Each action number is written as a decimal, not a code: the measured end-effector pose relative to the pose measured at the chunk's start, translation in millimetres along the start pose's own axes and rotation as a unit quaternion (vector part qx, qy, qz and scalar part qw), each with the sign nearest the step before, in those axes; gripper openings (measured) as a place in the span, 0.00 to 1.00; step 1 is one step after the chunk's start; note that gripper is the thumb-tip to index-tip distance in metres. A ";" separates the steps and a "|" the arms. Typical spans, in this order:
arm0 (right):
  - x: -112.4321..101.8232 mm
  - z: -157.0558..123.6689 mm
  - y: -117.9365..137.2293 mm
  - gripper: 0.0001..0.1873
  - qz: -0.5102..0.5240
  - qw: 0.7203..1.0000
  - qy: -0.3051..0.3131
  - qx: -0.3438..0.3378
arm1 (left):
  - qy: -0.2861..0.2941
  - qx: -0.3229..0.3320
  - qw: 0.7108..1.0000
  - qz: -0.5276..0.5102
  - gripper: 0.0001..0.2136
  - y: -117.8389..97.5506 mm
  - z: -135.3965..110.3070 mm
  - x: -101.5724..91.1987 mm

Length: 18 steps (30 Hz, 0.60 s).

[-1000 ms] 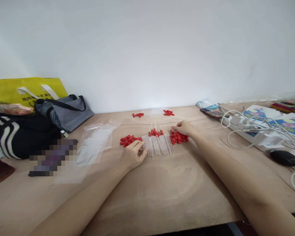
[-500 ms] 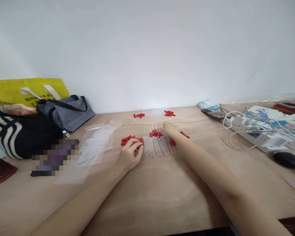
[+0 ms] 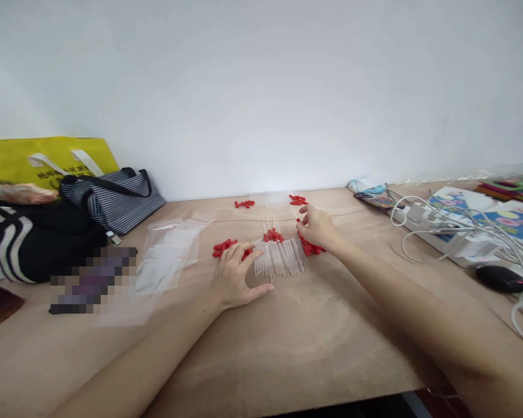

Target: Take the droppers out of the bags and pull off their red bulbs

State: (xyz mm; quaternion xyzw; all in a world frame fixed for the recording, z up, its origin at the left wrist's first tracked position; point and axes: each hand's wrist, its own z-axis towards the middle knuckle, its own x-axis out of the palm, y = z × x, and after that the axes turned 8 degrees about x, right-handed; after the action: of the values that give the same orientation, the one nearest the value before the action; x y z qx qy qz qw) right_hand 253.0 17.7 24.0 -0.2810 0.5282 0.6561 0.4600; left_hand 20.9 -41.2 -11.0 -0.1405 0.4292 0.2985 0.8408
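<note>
A row of clear glass droppers (image 3: 281,258) lies side by side on the table, several with red rubber bulbs (image 3: 272,235) at the far end. My left hand (image 3: 237,276) is open at the row's left side, thumb stretched away from the fingers. Its fingers lie by a cluster of red bulbs (image 3: 220,248), partly covering them. To the right of the row, my right hand (image 3: 316,225) is raised and pinches a red-bulbed dropper (image 3: 298,221), its thin tube pointing away from me. Below that hand sits another cluster of red bulbs (image 3: 311,248).
Farther back lies another group of droppers (image 3: 278,199) with red bulbs at both ends. Clear plastic bags (image 3: 168,255) and a striped bag (image 3: 117,197) are on the left. White cables, a power strip (image 3: 444,244) and a black mouse (image 3: 502,279) are on the right.
My left hand has opened, its thumb moving right and toward me. My right hand has moved right from the row's far end, with a dropper now visible in its fingers.
</note>
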 end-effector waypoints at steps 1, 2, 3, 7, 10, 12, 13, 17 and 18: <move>0.4 -8.6 -5.9 0.18 0.011 0.999 -0.029 -0.032 | 0.013 -0.003 1.000 0.006 0.31 -1.9 0.8 1.0; 1.9 -17.4 -11.6 0.17 0.018 0.996 -0.054 -0.064 | 0.021 -0.009 1.000 0.011 0.31 -3.1 1.7 2.6; 4.1 -26.2 -16.7 0.15 0.024 0.992 -0.074 -0.098 | 0.027 -0.016 0.999 0.015 0.31 -3.6 2.7 4.6; 14.3 -54.1 -30.2 0.14 0.009 0.973 -0.113 -0.201 | 0.022 -0.029 0.999 0.034 0.26 0.1 6.2 12.6; 19.1 -64.7 -33.3 0.16 0.009 0.963 -0.117 -0.243 | 0.004 -0.026 0.999 0.046 0.23 2.6 8.3 14.9; 20.4 -69.0 -33.2 0.17 0.016 0.959 -0.111 -0.261 | -0.004 -0.021 0.999 0.046 0.23 2.3 9.0 14.2; 20.6 -70.9 -32.8 0.17 0.018 0.957 -0.106 -0.271 | -0.008 -0.020 0.999 0.044 0.24 1.6 9.1 13.3; 20.4 -80.3 -29.6 0.19 0.009 0.946 -0.090 -0.312 | -0.031 -0.011 0.999 0.027 0.27 -1.9 8.1 8.7; 20.5 -82.7 -28.4 0.19 0.004 0.943 -0.089 -0.320 | -0.041 -0.004 0.999 0.025 0.27 -2.5 7.7 7.8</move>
State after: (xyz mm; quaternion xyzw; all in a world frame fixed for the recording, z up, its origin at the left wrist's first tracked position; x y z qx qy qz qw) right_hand 260.3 -54.2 -29.4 -0.3521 0.2481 0.8146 0.3884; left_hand 31.0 -36.4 -12.7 -0.1209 0.3967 0.3268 0.8492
